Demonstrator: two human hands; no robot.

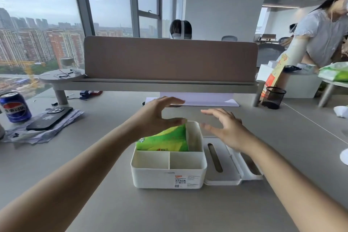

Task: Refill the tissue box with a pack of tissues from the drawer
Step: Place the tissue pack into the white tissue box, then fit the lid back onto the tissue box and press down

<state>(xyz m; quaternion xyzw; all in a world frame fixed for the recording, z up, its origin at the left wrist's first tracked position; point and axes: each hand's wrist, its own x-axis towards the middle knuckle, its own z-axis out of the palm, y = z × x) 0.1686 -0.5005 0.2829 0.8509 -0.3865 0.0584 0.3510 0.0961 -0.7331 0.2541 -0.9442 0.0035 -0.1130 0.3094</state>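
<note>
A white tissue box (pixel 165 177) stands open on the grey desk in front of me, with two small bare compartments at its near side. A green pack of tissues (pixel 165 140) sits tilted in the long rear compartment, its right end sticking up above the rim. My left hand (pixel 160 113) hovers over that raised end, thumb touching the pack's top corner, fingers spread. My right hand (pixel 224 128) hangs open just right of the box, holding nothing. The box's white lid (pixel 224 164), with a slot, lies flat on the desk beside the box on the right.
A cola can (pixel 15 106), a black phone (pixel 49 118) on loose papers lie at the left. A brown desk divider (pixel 169 60) and shelf stand behind. A black mesh pen cup (pixel 273 98) is at the right. One person sits behind the divider; another stands at far right.
</note>
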